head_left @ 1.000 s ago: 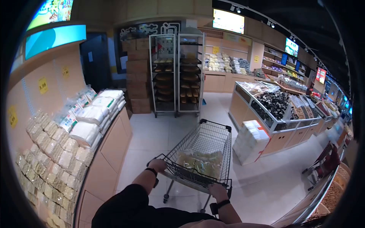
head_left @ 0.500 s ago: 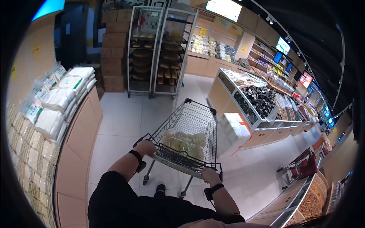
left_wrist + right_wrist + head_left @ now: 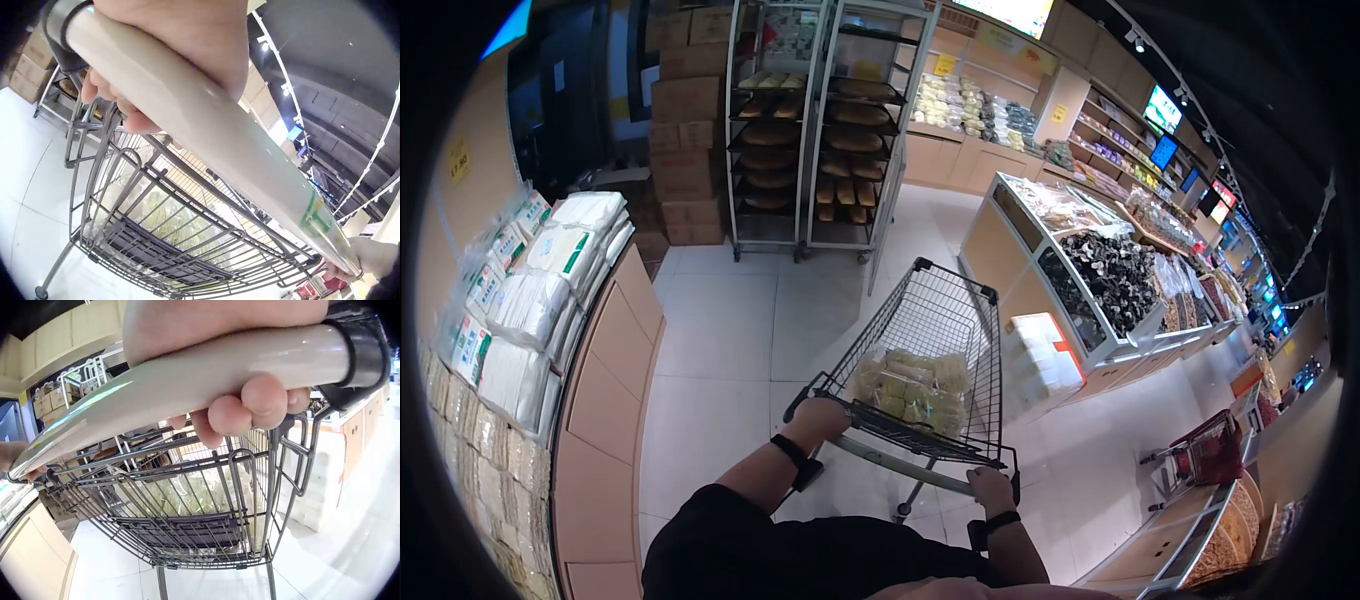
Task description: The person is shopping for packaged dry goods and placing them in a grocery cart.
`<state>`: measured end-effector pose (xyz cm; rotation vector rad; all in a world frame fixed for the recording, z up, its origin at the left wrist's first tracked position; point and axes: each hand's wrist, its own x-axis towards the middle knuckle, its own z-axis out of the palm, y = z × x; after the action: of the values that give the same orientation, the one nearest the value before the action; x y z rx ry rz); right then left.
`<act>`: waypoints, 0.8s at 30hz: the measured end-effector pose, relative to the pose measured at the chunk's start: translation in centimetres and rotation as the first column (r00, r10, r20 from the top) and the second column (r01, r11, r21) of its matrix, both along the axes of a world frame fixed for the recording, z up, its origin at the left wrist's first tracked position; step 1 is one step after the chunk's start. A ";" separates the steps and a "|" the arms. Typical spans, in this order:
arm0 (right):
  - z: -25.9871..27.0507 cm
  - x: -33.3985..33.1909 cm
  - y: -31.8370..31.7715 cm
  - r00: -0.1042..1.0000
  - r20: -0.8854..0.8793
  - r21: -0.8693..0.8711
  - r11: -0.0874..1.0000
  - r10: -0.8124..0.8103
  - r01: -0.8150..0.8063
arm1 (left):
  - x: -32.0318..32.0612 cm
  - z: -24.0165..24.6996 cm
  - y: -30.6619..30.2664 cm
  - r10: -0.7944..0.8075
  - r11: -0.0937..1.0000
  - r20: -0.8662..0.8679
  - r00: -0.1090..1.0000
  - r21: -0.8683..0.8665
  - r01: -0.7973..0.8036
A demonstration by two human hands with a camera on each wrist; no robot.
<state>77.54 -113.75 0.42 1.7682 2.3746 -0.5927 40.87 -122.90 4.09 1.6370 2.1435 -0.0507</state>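
My left hand [image 3: 822, 418] grips the left end of the shopping cart's pale handle [image 3: 912, 463]. On the right end of that bar, my right hand [image 3: 992, 487] holds on with its fingers curled under, as the right wrist view shows from close by. The wire shopping cart [image 3: 930, 315] stands straight in front of me. Clear plastic bags of pale, yellow-green food [image 3: 915, 390] lie at the near end of its basket. Through the wire bars, the left wrist view shows the same bags [image 3: 169, 219].
At left, a wooden counter [image 3: 605, 370] bears white packages [image 3: 535, 305] and stacked noodle-like packs. Bread racks [image 3: 815, 150] and cardboard boxes [image 3: 690, 130] stand ahead. Right of the cart are a white foam box [image 3: 1040, 355] and a dried-goods counter [image 3: 1040, 250]. A red cart [image 3: 1205, 450] stands farther right.
The head view has tilted down since the first frame. Over the last half second the cart and both hands have shifted right in view, and my shoe has gone out of sight. Both hands keep their grip.
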 end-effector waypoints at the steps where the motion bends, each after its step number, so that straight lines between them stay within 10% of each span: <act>1: 0.0 -0.3 0.3 1.000 -0.028 0.008 1.000 -0.014 0.014 | -0.5 -0.1 0.5 0.005 1.000 0.000 1.000 0.001 -0.005; 24: 1.4 -5.4 7.5 0.987 -0.157 -0.207 0.978 -0.028 -0.005 | -5.2 -1.3 8.7 0.017 0.998 -0.017 1.000 0.058 -0.016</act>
<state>72.15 -106.21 1.86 1.7039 2.3018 -0.9785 35.64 -114.15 2.82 1.6561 2.1906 0.0018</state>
